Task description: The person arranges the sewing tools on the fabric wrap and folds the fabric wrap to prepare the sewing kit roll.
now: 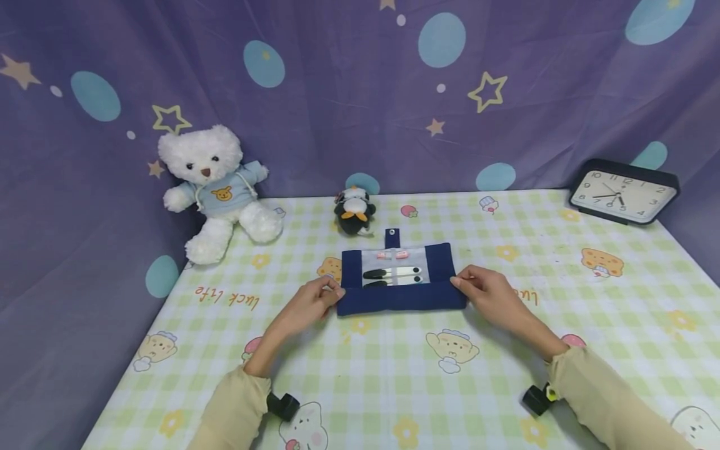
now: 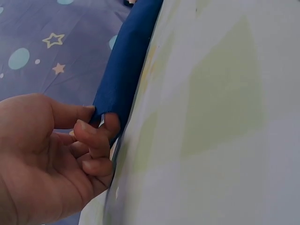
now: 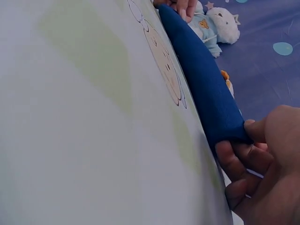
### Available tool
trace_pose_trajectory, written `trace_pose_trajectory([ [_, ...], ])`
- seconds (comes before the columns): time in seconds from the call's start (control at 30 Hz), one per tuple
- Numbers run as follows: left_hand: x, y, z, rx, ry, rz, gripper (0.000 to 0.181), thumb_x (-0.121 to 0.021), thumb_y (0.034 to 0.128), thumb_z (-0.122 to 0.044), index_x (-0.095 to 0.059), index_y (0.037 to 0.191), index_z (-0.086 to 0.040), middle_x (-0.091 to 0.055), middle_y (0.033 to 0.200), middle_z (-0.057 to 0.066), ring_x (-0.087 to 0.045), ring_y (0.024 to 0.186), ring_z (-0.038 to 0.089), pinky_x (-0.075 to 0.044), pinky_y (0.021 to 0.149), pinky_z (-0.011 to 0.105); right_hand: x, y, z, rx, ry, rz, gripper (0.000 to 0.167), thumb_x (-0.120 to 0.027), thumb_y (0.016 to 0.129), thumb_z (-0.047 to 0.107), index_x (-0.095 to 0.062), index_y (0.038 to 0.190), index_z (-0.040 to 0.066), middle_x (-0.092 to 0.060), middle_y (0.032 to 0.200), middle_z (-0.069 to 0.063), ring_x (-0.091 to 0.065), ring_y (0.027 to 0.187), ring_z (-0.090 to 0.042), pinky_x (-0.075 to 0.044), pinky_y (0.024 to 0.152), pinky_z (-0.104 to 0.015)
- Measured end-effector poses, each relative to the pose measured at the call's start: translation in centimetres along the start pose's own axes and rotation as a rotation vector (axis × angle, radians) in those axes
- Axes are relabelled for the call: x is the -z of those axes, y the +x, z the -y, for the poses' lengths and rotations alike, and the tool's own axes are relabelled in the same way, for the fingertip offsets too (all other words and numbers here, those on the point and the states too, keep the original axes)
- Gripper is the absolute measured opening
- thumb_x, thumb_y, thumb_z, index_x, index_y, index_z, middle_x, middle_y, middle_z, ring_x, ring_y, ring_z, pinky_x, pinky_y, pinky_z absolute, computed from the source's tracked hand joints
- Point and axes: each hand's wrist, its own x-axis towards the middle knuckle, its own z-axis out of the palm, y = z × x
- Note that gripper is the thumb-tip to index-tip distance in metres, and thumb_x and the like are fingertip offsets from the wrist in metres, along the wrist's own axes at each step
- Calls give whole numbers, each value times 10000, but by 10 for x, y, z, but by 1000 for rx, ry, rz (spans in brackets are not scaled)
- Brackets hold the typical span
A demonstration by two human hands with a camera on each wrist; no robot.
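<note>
A dark blue fabric case (image 1: 402,298) lies unfolded on the table, its near edge turned up as a long flap. Against its pale lining, under a light strap, are two slim tools (image 1: 400,273) with black and silvery-white parts; the flap partly covers the nearer one. Two small pinkish pieces (image 1: 402,255) sit above them. My left hand (image 1: 306,306) pinches the flap's left end between thumb and fingers, and the left wrist view shows the blue fold (image 2: 123,70) there. At the opposite end, my right hand (image 1: 495,300) pinches the flap's right corner.
A snap tab (image 1: 392,238) sticks out from the case's far side. Behind it sits a small penguin plush (image 1: 354,211). A white teddy bear (image 1: 222,187) leans at the back left, and a black-framed clock (image 1: 624,192) stands at the back right. A checked cloth (image 1: 382,387) covers the table.
</note>
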Motion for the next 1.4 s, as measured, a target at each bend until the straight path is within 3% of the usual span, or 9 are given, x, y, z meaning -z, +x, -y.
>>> trace_pose_trajectory([
  [0.27, -2, 3, 0, 19, 72, -52, 211, -526, 1094, -215, -613, 1071, -24, -437, 608, -21, -353, 523, 133, -345, 578, 321, -4, 7, 1, -75, -35, 13, 225, -628, 1057, 242, -655, 948, 48, -478, 557, 46, -383, 482, -114, -318, 477, -269],
  [0.6, -4, 10, -1, 54, 91, -109, 167, -563, 1075, -192, -614, 1029, -40, -489, 647, -13, -342, 535, 127, -324, 557, 304, -9, 11, 3, -61, -42, 0, 180, -611, 1059, 168, -628, 943, 32, -427, 549, 47, -371, 468, -120, -322, 469, -275],
  [0.77, -6, 10, -2, 56, 80, -156, 156, -604, 1048, -190, -632, 1015, -39, -510, 609, -34, -342, 518, 111, -304, 534, 283, -6, 5, 3, -31, -9, 30, 82, -598, 1054, 105, -605, 1090, 31, -499, 626, 14, -427, 519, -144, -368, 519, -297],
  [0.87, -7, 10, -3, 48, 80, -177, 149, -622, 1036, -183, -639, 1019, -35, -461, 583, -46, -331, 513, 107, -295, 531, 281, -4, 1, 0, 51, -18, 38, 170, -626, 1023, 29, -566, 1182, 36, -558, 741, 5, -488, 592, -136, -418, 577, -303],
  [1.0, -9, 11, -3, 48, 91, -187, 134, -632, 1033, -173, -651, 1040, -40, -492, 582, -42, -351, 505, 108, -303, 523, 280, -3, -4, -1, 244, -148, 4, 208, -690, 972, -11, -626, 1157, 59, -601, 958, -16, -523, 797, -166, -451, 709, -350],
  [1.1, -11, 10, -4, 45, 98, -187, 124, -632, 1036, -165, -654, 1048, -44, -541, 592, -20, -378, 497, 113, -315, 514, 282, 0, -7, 0, 368, -281, -13, 213, -772, 931, 73, -683, 1122, 101, -585, 1139, -73, -493, 957, -236, -451, 776, -420],
  [1.17, -12, 10, -5, 39, 105, -189, 121, -633, 1036, -163, -656, 1049, -45, -547, 590, -10, -387, 490, 119, -321, 506, 288, 1, -9, 2, 430, -352, -1, 307, -838, 884, 164, -686, 1146, 114, -559, 1235, -108, -488, 1039, -284, -462, 819, -467],
  [1.3, -13, 10, -6, 14, 139, -195, 114, -643, 1033, -159, -660, 1049, -48, -577, 618, -8, -455, 508, 131, -381, 534, 310, 2, -7, 3, 563, -470, 20, 495, -906, 803, 260, -665, 1200, 90, -561, 1270, -142, -509, 1108, -339, -462, 900, -519],
  [1.4, -12, 11, -4, -50, 214, -200, 128, -660, 1022, -144, -629, 1098, -45, -603, 704, -14, -532, 580, 144, -445, 601, 335, 0, -4, 2, 661, -525, 11, 479, -905, 799, 212, -664, 1183, 57, -608, 1196, -144, -546, 1077, -352, -462, 904, -519],
])
